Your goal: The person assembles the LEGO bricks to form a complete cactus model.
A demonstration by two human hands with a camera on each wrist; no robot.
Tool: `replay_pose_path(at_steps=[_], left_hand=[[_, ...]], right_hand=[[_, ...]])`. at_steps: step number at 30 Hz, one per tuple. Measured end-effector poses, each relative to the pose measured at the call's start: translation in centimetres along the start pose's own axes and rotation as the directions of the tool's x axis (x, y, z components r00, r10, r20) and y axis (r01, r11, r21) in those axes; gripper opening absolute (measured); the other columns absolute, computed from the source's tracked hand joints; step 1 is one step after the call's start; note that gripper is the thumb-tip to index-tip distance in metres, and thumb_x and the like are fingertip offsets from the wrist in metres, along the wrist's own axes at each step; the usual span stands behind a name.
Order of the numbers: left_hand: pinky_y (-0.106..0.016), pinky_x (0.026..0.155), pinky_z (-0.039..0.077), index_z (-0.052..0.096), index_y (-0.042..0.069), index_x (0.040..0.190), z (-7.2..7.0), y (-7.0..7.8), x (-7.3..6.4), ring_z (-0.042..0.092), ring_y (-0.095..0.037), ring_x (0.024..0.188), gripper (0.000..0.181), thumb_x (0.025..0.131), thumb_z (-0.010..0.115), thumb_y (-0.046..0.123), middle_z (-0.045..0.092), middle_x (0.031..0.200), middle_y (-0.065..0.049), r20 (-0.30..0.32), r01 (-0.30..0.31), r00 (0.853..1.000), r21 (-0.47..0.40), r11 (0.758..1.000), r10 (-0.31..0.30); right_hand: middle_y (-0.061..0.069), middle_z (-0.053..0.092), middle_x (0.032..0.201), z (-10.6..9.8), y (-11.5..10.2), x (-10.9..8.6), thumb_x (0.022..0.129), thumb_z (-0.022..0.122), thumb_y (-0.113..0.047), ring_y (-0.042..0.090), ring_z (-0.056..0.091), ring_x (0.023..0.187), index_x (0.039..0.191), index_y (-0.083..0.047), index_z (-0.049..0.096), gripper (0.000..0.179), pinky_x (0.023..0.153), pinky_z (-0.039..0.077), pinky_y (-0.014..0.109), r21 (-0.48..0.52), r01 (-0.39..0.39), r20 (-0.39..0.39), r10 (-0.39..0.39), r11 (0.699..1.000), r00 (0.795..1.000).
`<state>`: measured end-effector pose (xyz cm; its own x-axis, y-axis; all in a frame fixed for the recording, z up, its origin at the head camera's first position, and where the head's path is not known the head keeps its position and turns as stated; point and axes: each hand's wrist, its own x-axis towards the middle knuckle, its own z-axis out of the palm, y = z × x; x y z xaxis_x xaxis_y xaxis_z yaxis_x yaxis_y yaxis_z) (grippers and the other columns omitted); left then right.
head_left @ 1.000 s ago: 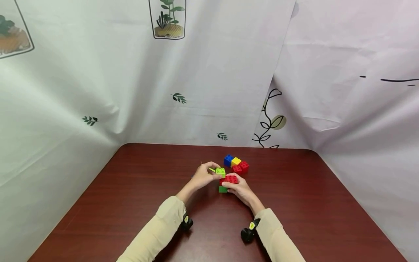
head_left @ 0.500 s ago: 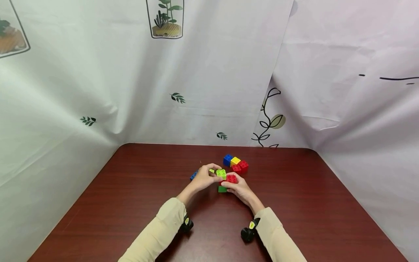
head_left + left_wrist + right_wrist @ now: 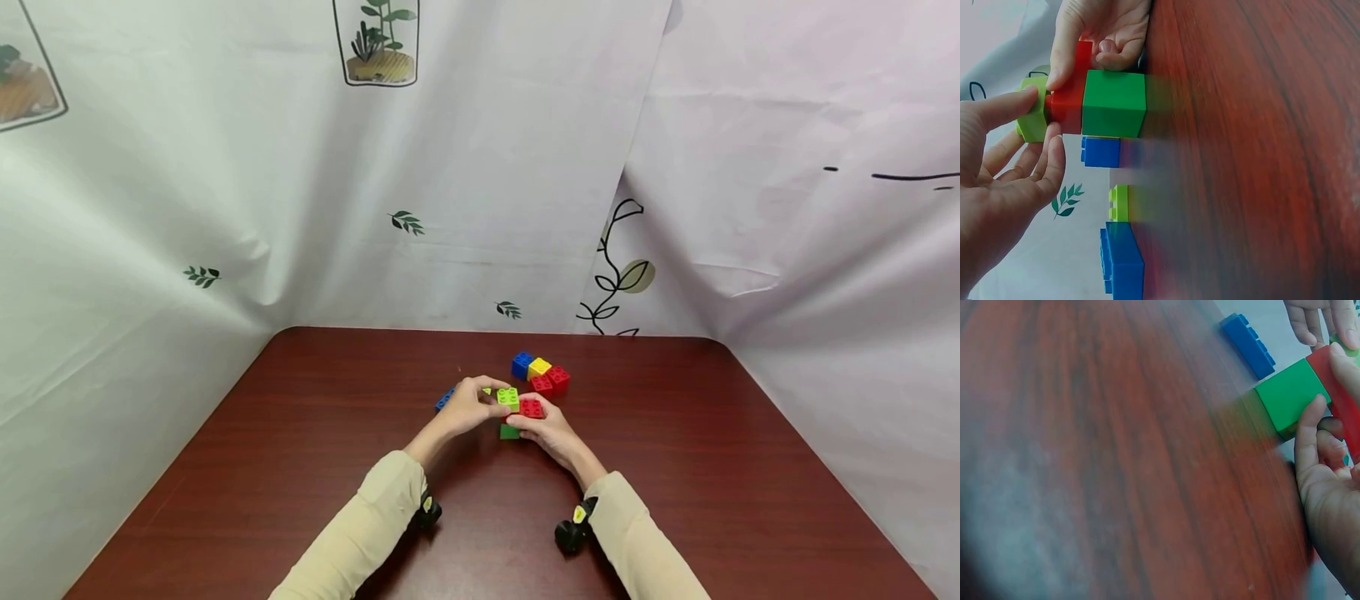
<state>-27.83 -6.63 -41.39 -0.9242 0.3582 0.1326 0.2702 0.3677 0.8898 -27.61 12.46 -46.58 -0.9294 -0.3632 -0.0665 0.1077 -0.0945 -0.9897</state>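
Observation:
My left hand pinches a lime-green toy building brick between thumb and fingers. That brick sits over the left end of a longer red brick. In the left wrist view the lime brick looks slightly tilted against the red brick's studs, and whether it is pressed fully on cannot be told. Under the red brick's left end is a green block, standing on the table. My right hand grips the red brick by its right part, with a fingertip touching the green block in the right wrist view.
Behind the hands lie a blue brick, a yellow brick and red bricks. Beyond the left hand are a long blue brick and another lime brick. The brown table meets a patterned white cloth at its back edge.
My left hand has shifted slightly right and down with the lime brick, which now covers the red brick's left end. The right hand has stayed nearly still.

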Motion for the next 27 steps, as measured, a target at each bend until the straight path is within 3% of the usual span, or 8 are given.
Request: replay_pose_path(at_steps=[7,27], left_hand=[[-0.022,0.066,0.048,0.069,0.001,0.117,-0.03,-0.43,0.01,0.066,-0.021,0.084,0.035,0.084,0.075,0.009,0.066,0.103,-0.018,0.029,-0.079,0.997,0.052,0.996,0.077],[-0.02,0.062,0.045,0.069,0.0,0.115,0.52,-0.14,0.18,0.054,-0.013,0.073,0.032,0.084,0.073,0.007,0.065,0.098,-0.014,0.02,-0.131,0.991,0.103,0.986,0.13]], right_hand=[[-0.007,0.064,0.1,-0.05,0.24,0.04,0.09,0.07,-0.013,0.006,0.061,0.082,0.128,-0.005,0.044,0.047,0.074,0.053,0.017,-0.03,-0.009,-0.004,0.009,1.0,1.0],[-0.007,0.064,0.098,0.08,0.17,0.15,0.09,0.068,-0.009,0.007,0.061,0.082,0.123,-0.006,0.046,0.04,0.075,0.053,0.018,-0.03,0.0,-0.009,0.0,1.0,1.0]])
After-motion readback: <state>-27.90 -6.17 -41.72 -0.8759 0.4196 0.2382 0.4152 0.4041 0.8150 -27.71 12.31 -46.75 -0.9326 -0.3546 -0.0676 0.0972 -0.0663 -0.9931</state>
